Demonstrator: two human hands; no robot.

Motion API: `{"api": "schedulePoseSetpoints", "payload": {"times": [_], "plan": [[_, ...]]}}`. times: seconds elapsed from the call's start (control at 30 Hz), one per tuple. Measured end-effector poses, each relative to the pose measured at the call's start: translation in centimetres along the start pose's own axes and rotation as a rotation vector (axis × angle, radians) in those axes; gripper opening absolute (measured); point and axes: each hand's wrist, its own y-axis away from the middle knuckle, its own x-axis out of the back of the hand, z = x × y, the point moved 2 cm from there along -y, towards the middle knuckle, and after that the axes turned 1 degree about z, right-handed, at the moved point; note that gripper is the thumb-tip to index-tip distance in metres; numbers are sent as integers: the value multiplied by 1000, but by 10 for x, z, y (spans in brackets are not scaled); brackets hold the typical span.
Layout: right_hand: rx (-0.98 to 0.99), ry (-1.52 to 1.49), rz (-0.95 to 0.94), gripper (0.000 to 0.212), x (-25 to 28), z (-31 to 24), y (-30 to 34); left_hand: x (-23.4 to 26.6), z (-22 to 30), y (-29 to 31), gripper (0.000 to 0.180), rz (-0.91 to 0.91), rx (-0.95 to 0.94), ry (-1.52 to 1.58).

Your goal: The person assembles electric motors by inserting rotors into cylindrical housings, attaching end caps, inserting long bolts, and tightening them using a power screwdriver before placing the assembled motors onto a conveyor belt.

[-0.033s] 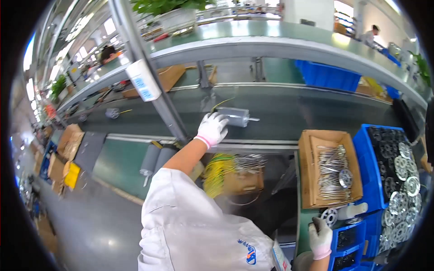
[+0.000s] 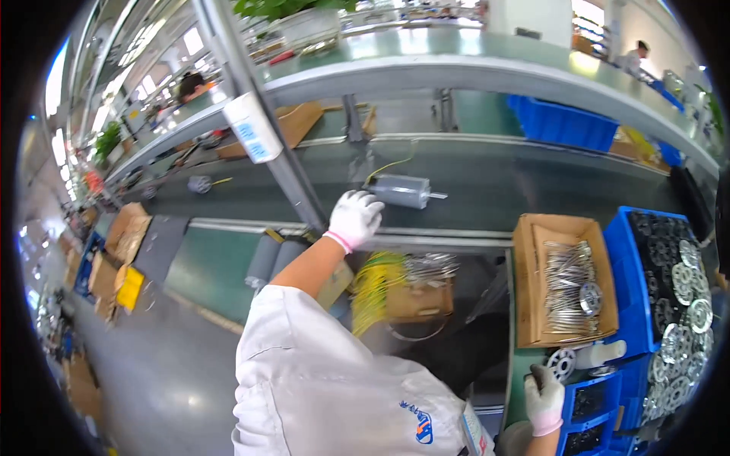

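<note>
Cylinder [image 2: 401,191] on conveyor [image 2: 517,186] (carton [image 2: 530,281] rightward)

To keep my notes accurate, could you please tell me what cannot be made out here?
In the head view:
- Left hand: its back hides the palm; contact with the cylinder is unclear.
- Right hand: its back hides any grip.
- Black parts, lower right: too small to identify.
- Plant: cut off by the upper edge.

This is a factory workshop with an assembly line: a long dark belt [image 2: 532,178] edged with metal rails carries a grey cylinder [image 2: 399,191], a cardboard box [image 2: 530,292] holds many metal rods [image 2: 569,292], and a blue bin [image 2: 627,270] holds metal discs [image 2: 682,281]. Rows of ceiling lights [image 2: 139,36] and another person [image 2: 633,59] show in the large hall beyond.
</note>
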Motion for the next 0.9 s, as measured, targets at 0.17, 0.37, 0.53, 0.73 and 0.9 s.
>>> {"api": "schedulePoseSetpoints", "payload": {"times": [0.17, 0.37, 0.53, 0.73, 0.9], "plan": [[56, -71, -97, 24, 1, -5, -6, 84, -53, 135, 37, 18, 499, -285], [67, -86, -64, 24, -2, -7, -5, 94, -95, 211, 68, -400, 1247, -249], [-74, -326, -1, 23, -3, 35, 2, 85, -115, 225, 65, -116, 1599, -284], [-194, -284, -23, 23, -1, 18, -6, 95, -109, 233, 92, -199, 1375, -178], [-52, -105, -75, 23, -3, 13, -14, 93, -106, 224, 98, -280, 1330, -179]]}}
